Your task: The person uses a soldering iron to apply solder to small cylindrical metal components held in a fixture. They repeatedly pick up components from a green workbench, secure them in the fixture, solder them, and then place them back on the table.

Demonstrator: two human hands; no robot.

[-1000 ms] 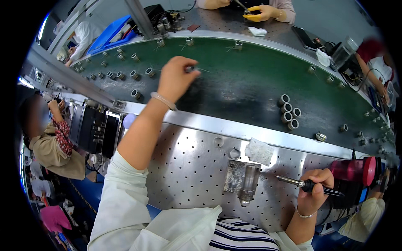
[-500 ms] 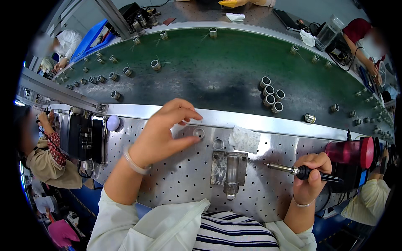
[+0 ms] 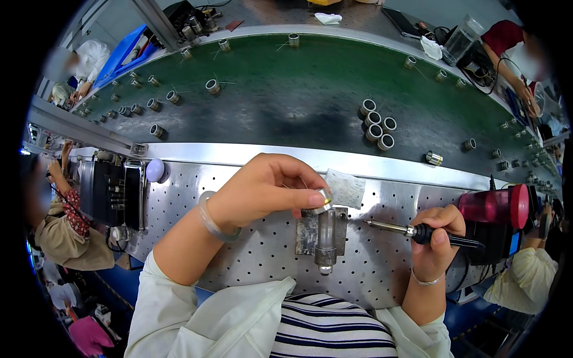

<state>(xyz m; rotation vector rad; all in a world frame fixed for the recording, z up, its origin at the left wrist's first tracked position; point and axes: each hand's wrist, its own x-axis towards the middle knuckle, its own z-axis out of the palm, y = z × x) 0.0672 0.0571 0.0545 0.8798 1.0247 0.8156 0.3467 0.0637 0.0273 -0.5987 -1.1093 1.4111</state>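
My left hand (image 3: 262,191) pinches a small silver ring-shaped part (image 3: 322,197) between thumb and fingers, right at the top of the metal fixture (image 3: 322,234) on the perforated steel bench (image 3: 179,203). My right hand (image 3: 439,238) grips the black handle of a soldering iron (image 3: 418,231), whose tip points left and stops just short of the fixture. A pale pad (image 3: 346,188) lies just behind the fixture.
A green conveyor belt (image 3: 286,101) curves behind the bench, carrying several similar ring parts (image 3: 376,125). A red-topped device (image 3: 495,209) stands at my right, a black unit (image 3: 113,194) at my left. Other people sit at both sides and across the belt.
My left hand came back from the belt with a ring part and brought it down to the fixture's top. The right hand kept the iron nearly still.
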